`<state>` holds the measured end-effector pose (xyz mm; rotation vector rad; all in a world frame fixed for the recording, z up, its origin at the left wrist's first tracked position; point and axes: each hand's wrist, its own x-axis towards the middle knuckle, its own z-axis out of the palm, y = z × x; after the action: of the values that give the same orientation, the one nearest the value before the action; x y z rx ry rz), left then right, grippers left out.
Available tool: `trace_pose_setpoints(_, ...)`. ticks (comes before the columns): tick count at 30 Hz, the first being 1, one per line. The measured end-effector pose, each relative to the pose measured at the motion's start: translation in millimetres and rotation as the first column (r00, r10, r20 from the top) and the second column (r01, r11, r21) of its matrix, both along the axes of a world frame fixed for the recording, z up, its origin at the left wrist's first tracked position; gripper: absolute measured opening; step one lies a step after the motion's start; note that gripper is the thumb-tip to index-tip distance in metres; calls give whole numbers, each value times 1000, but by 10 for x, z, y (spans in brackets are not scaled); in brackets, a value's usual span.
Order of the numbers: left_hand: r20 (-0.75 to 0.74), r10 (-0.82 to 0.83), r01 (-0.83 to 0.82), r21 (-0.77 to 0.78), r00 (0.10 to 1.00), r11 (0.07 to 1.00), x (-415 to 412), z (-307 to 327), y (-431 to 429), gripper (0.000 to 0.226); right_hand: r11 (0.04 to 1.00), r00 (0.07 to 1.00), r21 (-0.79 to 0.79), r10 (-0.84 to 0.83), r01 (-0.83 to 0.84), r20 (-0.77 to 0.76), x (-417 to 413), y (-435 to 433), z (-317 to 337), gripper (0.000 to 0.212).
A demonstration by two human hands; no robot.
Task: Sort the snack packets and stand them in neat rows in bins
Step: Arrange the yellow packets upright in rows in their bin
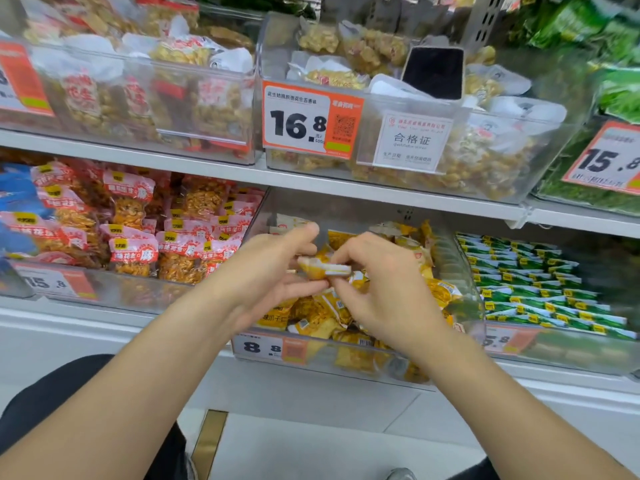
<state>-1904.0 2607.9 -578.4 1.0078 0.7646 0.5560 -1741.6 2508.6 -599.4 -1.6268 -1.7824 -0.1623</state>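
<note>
Both of my hands meet over a clear plastic bin (349, 367) on the lower shelf, which is full of loose yellow snack packets (322, 317). Between them they pinch one small yellow packet (320, 266) with a white sealed edge. My left hand (273, 271) grips its left end with thumb and fingers. My right hand (384, 289) holds its right end from above. The packet hangs just above the jumbled heap. My hands hide the packets beneath them.
Left of this bin is a bin of pink peanut packets (138, 244); on the right stand green packets (533, 289) in rows. The upper shelf carries clear bins of peanut bags (398, 109) with price tags. Pale floor lies below, dark trouser knees at the bottom left.
</note>
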Motion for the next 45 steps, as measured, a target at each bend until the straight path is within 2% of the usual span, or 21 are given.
trace_pose_setpoints(2, -18, 27, -25, 92, 999, 995, -47, -71, 17, 35, 998, 998, -2, 65, -65, 0, -50, 12, -18, 22)
trace_pose_setpoints(4, -100, 67, -46, 200, 993, 979, -102, -131, 63, 50, 998, 983, -2, 62, -64, -175, -98, 13, 4, 27)
trace_pose_setpoints(6, -167, 39, 20, 335, 985, 942, -155, -125, 97, 50, 998, 928, -24, -57, 52, -367, -112, 18, 26, 31)
trace_pose_setpoints(8, -199, -33, 118, 434, 980, 893, -194, -86, 90, 38, 983, 879, -118, -181, 144, -441, -100, 21, 70, 39)
trace_pose_setpoints(10, -226, -74, 184, 515, 971, 837, -235, -48, 49, 34, 968, 791, -247, -183, 42, -583, -97, 48, 127, 42)
trace_pose_setpoints(14, -307, -32, 238, 662, 951, 711, -320, -60, 38, 25, 950, 616, -287, -151, -127, -773, -132, 68, 207, 17)
trace_pose_setpoints(20, -272, 20, 166, 643, 962, 748, -392, -35, 38, 16, 921, 419, -299, -177, -248, -891, -171, 99, 223, 21)
trace_pose_setpoints(22, -239, 21, 136, 619, 971, 774, -411, -33, 64, 18, 903, 457, -336, -188, -268, -869, -172, 102, 229, 25)
trace_pose_setpoints(24, -143, -16, 84, 481, 990, 873, -410, -38, 88, 22, 900, 471, -360, -213, -247, -856, -168, 125, 232, 25)
trace_pose_setpoints(26, 18, -46, 40, 257, 999, 965, -398, -6, 67, 25, 911, 337, -315, -219, -267, -916, -191, 158, 214, 26)
trace_pose_setpoints(28, 111, -19, 2, 153, 994, 988, -383, 28, 60, 25, 931, 195, -237, -187, -279, -963, -244, 182, 188, 28)
trace_pose_setpoints(29, 98, 6, -25, 198, 995, 980, -382, 30, 56, 23, 940, 198, -222, -174, -258, -965, -269, 192, 174, 28)
trace_pose_setpoints(30, 26, 57, -63, 348, 998, 935, -389, 15, 57, 20, 950, 255, -223, -166, -218, -953, -283, 197, 163, 26)
trace_pose_setpoints(31, -83, 170, -91, 582, 982, 808, -404, -18, 74, 18, 959, 351, -232, -163, -165, -922, -273, 202, 147, 23)
trace_pose_setpoints(32, -158, 326, -72, 801, 932, 594, -422, -48, 99, 17, 963, 472, -250, -176, -97, -864, -252, 203, 131, 20)
trace_pose_setpoints(33, -182, 440, -7, 919, 879, 395, -444, -65, 125, 18, 962, 602, -271, -207, -16, -771, -220, 216, 102, 17)
trace_pose_setpoints(34, -192, 501, 59, 961, 844, 269, -458, -78, 151, 21, 954, 724, -293, -244, 60, -646, -192, 236, 64, 14)
trace_pose_setpoints(35, -219, 520, 123, 969, 825, 214, -473, -98, 179, 23, 942, 817, -317, -265, 107, -512, -173, 257, 15, 13)
trace_pose_setpoints(38, -352, 549, 308, 935, 758, 174, -493, -222, 302, 28, 905, 928, -422, -207, 61, -309, -264, 347, -149, 18)
trace_pose_setpoints(42, -568, 493, 423, 822, 659, 381, -513, -310, 339, 41, 812, 969, -583, -122, -25, -212, -476, 514, -346, 25)
trace_pose_setpoints(45, -629, 454, 472, 776, 631, 419, -528, -339, 350, 44, 765, 979, -643, -155, 36, -129, -486, 625, -376, 28)
